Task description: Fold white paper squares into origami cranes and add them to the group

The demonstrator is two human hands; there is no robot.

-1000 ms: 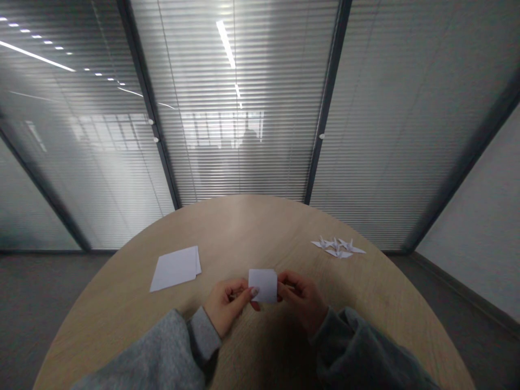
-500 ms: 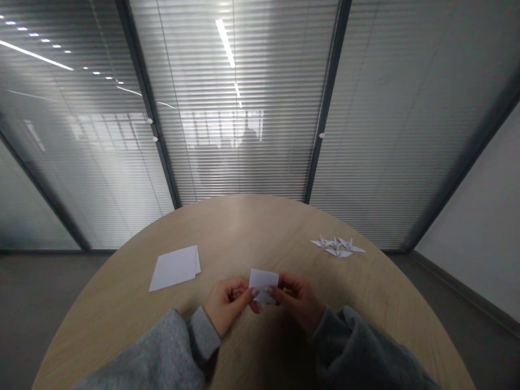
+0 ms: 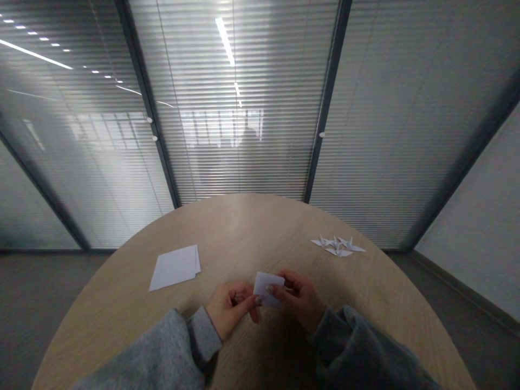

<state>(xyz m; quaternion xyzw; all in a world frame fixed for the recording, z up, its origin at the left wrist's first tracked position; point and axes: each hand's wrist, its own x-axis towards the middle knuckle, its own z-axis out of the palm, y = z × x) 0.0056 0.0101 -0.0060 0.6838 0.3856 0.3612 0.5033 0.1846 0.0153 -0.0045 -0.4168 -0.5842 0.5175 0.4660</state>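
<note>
A small square of white paper, apparently folded, is pinched between my hands above the wooden table, tilted at an angle. My right hand grips its right side, with the thumb lying across its face. My left hand has its fingers curled, and the fingertips touch the paper's lower left corner. A stack of white paper sheets lies to the left of my hands. A group of small white origami cranes sits to the right, farther off.
The round light-wood table curves away in front of me, its edge dropping to a grey floor on both sides. Behind it stand glass partitions with horizontal blinds, and a person's blurred silhouette shows through them.
The paper has tilted and shifted right and slightly down, and it looks narrower. My right thumb has slid across its face, and my hands have moved slightly apart.
</note>
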